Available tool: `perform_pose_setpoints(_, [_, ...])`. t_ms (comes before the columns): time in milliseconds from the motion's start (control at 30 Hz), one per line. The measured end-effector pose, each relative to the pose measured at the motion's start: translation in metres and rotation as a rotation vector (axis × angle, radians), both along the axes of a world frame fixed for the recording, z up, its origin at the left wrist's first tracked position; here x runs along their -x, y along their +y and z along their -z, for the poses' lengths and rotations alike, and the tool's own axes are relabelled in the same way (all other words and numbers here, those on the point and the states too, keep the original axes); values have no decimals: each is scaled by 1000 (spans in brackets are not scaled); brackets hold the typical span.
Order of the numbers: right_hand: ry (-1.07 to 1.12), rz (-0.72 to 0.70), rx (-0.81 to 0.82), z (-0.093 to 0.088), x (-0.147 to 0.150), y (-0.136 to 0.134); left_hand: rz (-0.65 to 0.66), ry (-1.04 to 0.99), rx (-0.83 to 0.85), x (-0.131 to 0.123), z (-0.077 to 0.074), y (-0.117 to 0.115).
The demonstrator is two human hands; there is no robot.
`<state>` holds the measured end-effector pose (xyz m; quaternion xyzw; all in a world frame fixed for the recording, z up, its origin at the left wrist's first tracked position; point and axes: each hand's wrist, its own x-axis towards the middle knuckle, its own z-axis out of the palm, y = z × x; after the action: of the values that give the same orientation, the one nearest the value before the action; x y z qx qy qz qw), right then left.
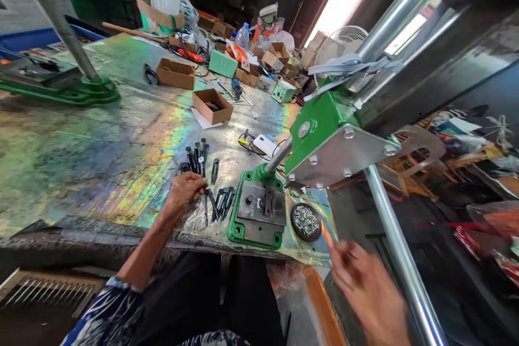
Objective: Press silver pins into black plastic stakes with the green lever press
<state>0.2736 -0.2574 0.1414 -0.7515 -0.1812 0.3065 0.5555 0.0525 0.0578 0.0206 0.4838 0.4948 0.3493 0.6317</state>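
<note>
My left hand (185, 190) is at a loose pile of slim black parts (197, 155), its thumb and fingers pinched on one of them. More such black parts (222, 204) lie between it and the green press base (260, 232). On that base sits a metal plate with a small fixture (268, 203), with the press's green head (320, 135) above. A round dark dish (306, 221) full of small silvery pins is right of the base. My right hand (367, 286) is off the table's edge, right of the dish; motion smears its fingers, and what they hold cannot be made out.
A second green press (60, 86) stands at the left. Behind the parts are an open cardboard box (213, 107), a longer box (175, 74) and a white phone-like slab (265, 146) beside a cable. Clutter heaps up at the back. The press's steel column (405, 259) rises near my right hand.
</note>
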Motion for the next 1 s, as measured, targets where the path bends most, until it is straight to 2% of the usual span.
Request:
perform_pose_setpoints(67, [-133, -2, 48, 37, -18, 12, 3, -148, 35, 7, -7, -10])
perform_pose_setpoints(167, [-249, 34, 157, 94, -44, 21, -1, -225, 40, 15, -21, -27])
perform_pose_setpoints(233, [-345, 27, 232, 121, -56, 23, 3, -245, 45, 18, -30, -38])
perform_pose_setpoints(300, [-457, 0, 306, 137, -64, 24, -4, -268, 77, 20, -36, -47])
perform_pose_setpoints(433, [-653, -89, 440, 149, -70, 28, -27, -325, 191, 24, -43, -60])
perform_pose_setpoints(600, [-813, -212, 570, 155, -75, 31, -12, -334, 295, 28, -42, -68])
perform_pose_setpoints(800, [-916, -290, 658, 160, -79, 32, 21, -299, 292, 27, -41, -76])
perform_pose_setpoints(1000, [-930, -290, 640, 161, -79, 30, 120, -263, 209, 20, -43, -86])
